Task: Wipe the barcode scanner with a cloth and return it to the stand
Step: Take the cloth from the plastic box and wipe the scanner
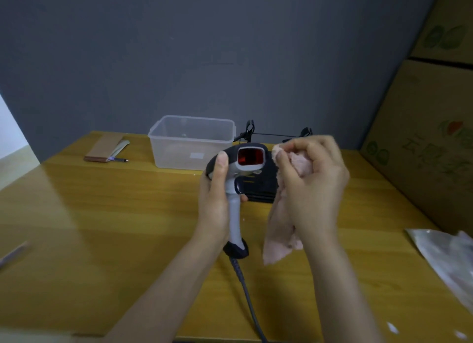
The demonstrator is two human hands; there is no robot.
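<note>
— Where is the scanner (239, 189)?

— Lifted above the middle of the tabletop (102, 214), upright, its red window facing the camera. The left hand (215, 199) is wrapped tight around its grey handle, thumb up on the head.

— And the cloth (284, 214)?

— Bunched in the right hand (309, 181), fingers closed on it, pressed against the right side of the scanner's head.

— The stand (258, 189)?

— Dark, just behind the scanner. A clear tub (192, 141) sits towards the far edge.
</note>
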